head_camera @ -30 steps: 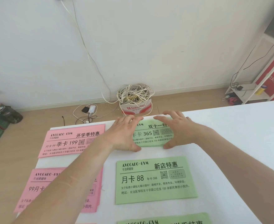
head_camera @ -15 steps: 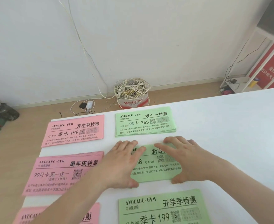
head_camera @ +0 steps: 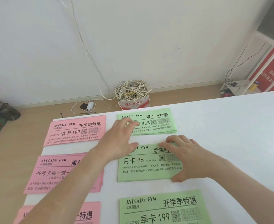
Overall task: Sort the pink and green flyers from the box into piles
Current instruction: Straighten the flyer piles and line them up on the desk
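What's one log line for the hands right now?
left hand open over far green pile | right hand flat on middle green pile

bright, even, diffuse light; faint soft shadows on the worktop; wide-angle bending beyond it; left hand slightly motion-blurred.

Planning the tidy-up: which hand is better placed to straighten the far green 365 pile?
Probably left: the left hand reaches over the left end of the far green pile, while the right hand rests on the middle green pile.
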Demonstrator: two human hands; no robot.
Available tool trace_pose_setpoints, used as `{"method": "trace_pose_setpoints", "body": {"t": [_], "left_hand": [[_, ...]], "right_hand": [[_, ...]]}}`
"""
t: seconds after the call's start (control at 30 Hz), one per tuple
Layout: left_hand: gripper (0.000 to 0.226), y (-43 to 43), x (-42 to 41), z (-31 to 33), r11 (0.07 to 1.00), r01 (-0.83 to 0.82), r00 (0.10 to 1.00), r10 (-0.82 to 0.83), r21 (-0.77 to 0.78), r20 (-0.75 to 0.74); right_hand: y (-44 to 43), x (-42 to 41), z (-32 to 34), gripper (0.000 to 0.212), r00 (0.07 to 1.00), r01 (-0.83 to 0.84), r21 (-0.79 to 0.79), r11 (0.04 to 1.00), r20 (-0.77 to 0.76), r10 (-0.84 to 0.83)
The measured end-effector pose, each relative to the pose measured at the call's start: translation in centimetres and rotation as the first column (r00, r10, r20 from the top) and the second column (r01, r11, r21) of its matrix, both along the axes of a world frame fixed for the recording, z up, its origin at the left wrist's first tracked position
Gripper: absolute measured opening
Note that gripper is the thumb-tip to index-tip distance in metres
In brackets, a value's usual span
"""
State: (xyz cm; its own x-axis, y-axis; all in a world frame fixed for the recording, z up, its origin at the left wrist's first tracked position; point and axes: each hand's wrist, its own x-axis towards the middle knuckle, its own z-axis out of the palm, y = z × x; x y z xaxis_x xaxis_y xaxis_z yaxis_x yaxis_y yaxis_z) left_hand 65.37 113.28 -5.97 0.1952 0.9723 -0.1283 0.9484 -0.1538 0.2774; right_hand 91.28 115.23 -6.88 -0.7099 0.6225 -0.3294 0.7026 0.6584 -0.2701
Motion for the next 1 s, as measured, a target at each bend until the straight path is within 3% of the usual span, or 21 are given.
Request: {"method": "trace_pose_setpoints", "body": {"t": [0.13,0.57,0.73,0.87,1.0], "left_hand": [[0.055,2.6,-1.5,-1.0,0.998,-0.058,0.992,0.055,-0.030,-0.111],[0.039,3.5,-2.1,-2.3,0.998,-0.064,0.998,0.065,0.018,-0.021],[0.053,2.4,-4.1,-1.0,0.992,-0.110,0.994,0.109,0.062,0.017],[0.084,1.3,-8.9,0.5,0.984,-0.147,0.976,0.128,-0.099,-0.176],[0.099,1.0,-12.1,1.0,0.954,-0.186,0.941,0.105,-0.234,-0.321]], "right_hand": [[0.1,0.0,-0.1,0.106,1.000,0.008,-0.008,1.000,0.001,-0.008],[0.1,-0.1,-0.3,0.105,0.999,0.044,-0.022,0.999,-0.008,-0.044],[0.0,-0.4,0.5,0.107,0.998,0.066,-0.065,0.996,0.000,-0.066],[-0.3,-3.0,1.6,0.109,0.999,0.038,-0.042,0.998,-0.028,-0.039],[-1.5,-8.3,2.2,0.109,0.995,-0.041,-0.057,0.998,-0.094,0.036]]}}
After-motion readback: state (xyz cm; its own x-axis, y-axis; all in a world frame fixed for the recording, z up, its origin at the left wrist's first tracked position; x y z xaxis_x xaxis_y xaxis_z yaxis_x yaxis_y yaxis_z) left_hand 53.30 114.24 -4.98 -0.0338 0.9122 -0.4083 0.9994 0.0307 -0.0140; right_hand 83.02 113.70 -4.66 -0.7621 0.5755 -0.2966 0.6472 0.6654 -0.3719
